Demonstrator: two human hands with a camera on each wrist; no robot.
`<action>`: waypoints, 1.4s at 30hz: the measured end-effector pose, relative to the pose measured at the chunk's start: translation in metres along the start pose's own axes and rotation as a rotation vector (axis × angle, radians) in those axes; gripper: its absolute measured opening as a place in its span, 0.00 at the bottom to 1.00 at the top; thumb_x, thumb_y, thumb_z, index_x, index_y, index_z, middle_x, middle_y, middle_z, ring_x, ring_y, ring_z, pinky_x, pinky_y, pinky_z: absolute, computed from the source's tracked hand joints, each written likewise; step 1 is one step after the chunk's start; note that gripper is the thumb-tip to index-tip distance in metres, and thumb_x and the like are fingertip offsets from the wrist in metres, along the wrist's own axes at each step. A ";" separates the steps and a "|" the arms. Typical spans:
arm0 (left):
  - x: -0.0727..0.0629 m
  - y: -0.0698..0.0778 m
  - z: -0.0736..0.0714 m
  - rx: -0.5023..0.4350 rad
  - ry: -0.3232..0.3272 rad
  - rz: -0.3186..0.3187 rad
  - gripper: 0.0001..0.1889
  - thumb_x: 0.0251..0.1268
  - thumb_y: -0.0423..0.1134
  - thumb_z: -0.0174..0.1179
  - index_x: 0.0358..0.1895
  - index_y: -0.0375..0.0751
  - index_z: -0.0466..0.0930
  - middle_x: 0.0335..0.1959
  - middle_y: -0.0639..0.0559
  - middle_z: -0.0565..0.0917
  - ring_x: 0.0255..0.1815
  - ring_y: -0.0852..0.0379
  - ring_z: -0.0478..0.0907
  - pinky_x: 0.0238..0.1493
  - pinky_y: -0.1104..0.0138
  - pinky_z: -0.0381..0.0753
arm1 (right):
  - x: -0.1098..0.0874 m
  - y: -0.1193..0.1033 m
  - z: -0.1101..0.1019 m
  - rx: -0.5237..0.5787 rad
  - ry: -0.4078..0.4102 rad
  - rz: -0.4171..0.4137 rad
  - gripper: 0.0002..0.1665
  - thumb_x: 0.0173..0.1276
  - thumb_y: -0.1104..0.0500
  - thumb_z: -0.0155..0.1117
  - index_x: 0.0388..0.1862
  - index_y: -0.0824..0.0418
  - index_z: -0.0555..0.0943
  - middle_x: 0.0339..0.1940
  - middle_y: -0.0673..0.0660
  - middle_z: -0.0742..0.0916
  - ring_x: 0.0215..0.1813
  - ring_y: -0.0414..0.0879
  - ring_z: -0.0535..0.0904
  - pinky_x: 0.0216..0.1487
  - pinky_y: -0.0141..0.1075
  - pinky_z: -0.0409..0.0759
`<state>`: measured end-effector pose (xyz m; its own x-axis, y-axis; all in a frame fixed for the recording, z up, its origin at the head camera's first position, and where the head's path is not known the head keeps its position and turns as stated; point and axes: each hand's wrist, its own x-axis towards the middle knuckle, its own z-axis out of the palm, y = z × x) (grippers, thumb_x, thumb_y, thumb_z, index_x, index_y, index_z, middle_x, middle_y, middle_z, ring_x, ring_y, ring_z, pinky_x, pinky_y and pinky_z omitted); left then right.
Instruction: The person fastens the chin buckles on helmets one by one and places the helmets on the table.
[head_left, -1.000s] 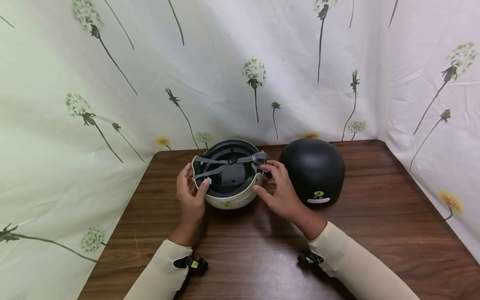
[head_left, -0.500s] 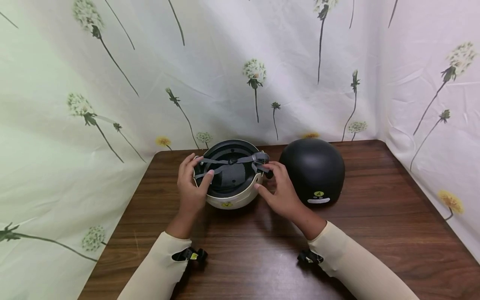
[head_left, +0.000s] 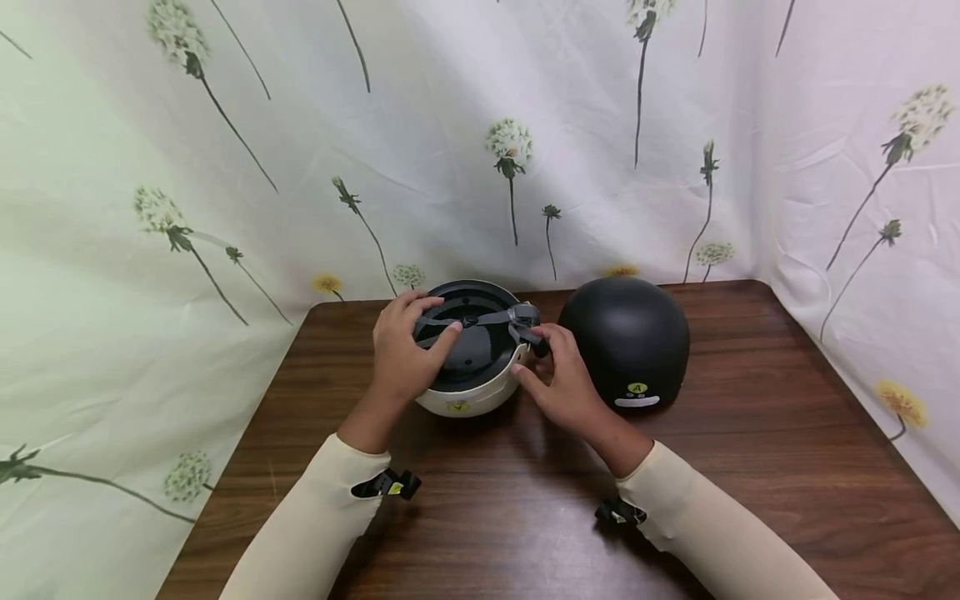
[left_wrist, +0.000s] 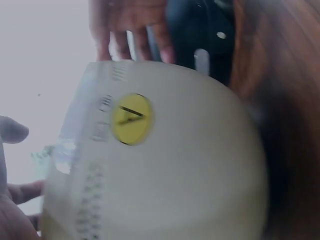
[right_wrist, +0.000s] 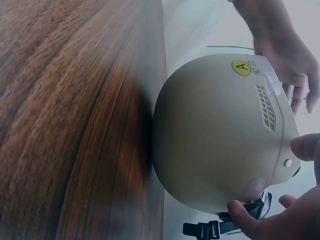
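Note:
A cream helmet (head_left: pixel 476 400) sits upside down on the table, its black padded inside facing up. Grey chin straps (head_left: pixel 493 317) run across the opening, with a dark buckle end hanging at the right side. My left hand (head_left: pixel 405 346) reaches over the left rim, thumb and fingers spread apart above the straps; whether it touches them is unclear. With thumb on the rim and fingers on the outside near the strap, my right hand (head_left: pixel 564 379) holds the helmet's right edge. A yellow sticker (left_wrist: pixel 132 119) shows on the shell in the left wrist view.
Close on the right, a matte black helmet (head_left: pixel 624 333) stands dome up, touching or nearly touching the right fingers. The brown wooden table (head_left: pixel 480 517) ends at a flower-printed cloth (head_left: pixel 442 150) behind and at both sides.
My left hand has left its hold on the left rim and moved rightward over the opening. The cream helmet has shifted very slightly right. My right hand stays almost in place.

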<state>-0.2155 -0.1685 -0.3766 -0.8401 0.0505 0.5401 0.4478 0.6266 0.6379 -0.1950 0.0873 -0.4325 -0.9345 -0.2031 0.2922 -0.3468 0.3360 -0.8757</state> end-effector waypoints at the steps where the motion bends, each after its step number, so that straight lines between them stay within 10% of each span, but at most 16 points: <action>1: 0.002 0.003 0.000 0.016 -0.010 -0.002 0.26 0.70 0.51 0.69 0.64 0.39 0.88 0.74 0.37 0.79 0.80 0.35 0.70 0.82 0.30 0.55 | 0.000 0.000 0.000 0.001 -0.002 0.004 0.35 0.80 0.59 0.71 0.78 0.66 0.68 0.81 0.68 0.67 0.70 0.61 0.80 0.68 0.57 0.84; 31: 0.051 0.041 0.043 0.067 -0.445 -0.107 0.28 0.77 0.54 0.67 0.75 0.48 0.81 0.78 0.46 0.79 0.82 0.43 0.72 0.81 0.42 0.70 | -0.003 0.001 -0.003 -0.010 -0.019 0.025 0.37 0.80 0.57 0.70 0.80 0.65 0.66 0.73 0.68 0.71 0.61 0.62 0.81 0.64 0.58 0.84; 42: 0.057 0.034 0.052 -0.013 -0.531 -0.182 0.27 0.78 0.54 0.67 0.74 0.49 0.82 0.72 0.41 0.83 0.73 0.39 0.81 0.74 0.42 0.78 | 0.001 -0.001 -0.006 0.125 -0.006 0.104 0.41 0.82 0.57 0.67 0.85 0.62 0.59 0.82 0.67 0.69 0.82 0.67 0.70 0.76 0.65 0.74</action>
<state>-0.2641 -0.1043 -0.3527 -0.9415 0.3291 0.0721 0.2819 0.6523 0.7036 -0.1964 0.0921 -0.4286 -0.9642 -0.1793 0.1955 -0.2354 0.2384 -0.9422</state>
